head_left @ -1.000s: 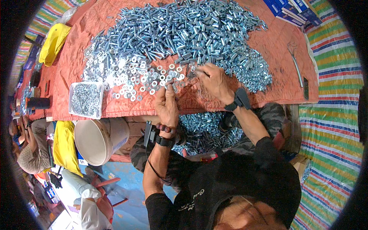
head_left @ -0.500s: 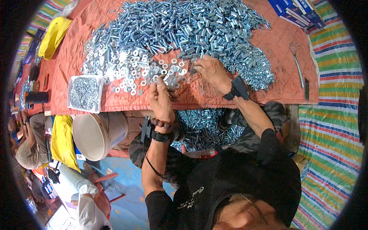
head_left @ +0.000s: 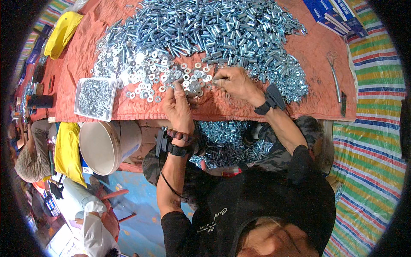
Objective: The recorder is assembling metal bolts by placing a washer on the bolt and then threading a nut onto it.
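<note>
Flat washers lie loose on a red quilted cloth, just ahead of my hands. My left hand rests at the near edge of them, its thumb forward and its fingers curled in. To the right, my right hand bends down with thumb and fingertips pinched together, beside the washers. Whatever small piece either hand holds is hidden by the fingers. Behind them spreads a big heap of metal bolts and sleeves. Small nuts are piled on the right of it.
A clear tray of small metal rings sits at the left front. A metal hand tool and blue boxes lie to the right. Below the cloth's edge are a white bucket and more bolts. Another person is at lower left.
My right fingertips have shifted slightly toward the washers and its wrist has turned a little. My left hand stays almost in place, with its fingers still curled. The whole view has shifted slightly.
</note>
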Demonstrator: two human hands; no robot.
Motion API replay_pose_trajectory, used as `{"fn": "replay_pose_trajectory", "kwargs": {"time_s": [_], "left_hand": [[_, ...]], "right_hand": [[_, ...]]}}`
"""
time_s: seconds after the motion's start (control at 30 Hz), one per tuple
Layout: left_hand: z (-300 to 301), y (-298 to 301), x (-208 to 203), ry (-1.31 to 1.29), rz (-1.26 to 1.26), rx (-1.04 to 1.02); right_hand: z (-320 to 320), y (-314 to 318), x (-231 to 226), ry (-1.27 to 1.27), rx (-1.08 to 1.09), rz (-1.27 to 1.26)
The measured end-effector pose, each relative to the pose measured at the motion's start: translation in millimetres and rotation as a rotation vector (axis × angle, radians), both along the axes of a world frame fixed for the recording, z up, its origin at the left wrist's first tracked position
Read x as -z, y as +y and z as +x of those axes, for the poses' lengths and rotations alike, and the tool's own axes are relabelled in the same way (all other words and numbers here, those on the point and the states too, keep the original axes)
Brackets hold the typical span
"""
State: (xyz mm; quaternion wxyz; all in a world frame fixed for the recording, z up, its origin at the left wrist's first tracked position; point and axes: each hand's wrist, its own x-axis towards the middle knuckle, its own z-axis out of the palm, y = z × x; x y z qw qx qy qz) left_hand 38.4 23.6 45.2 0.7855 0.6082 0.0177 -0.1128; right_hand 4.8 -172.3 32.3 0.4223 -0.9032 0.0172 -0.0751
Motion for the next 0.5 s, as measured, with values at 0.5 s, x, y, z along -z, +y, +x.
{"fn": "replay_pose_trajectory", "kwargs": {"time_s": [0.5], "left_hand": [[-1.6,-3.2,5.5,-0.208,0.074,0.003]], "right_hand": [[7.4,19.4,15.3,-0.092,-0.125,-0.254]]}}
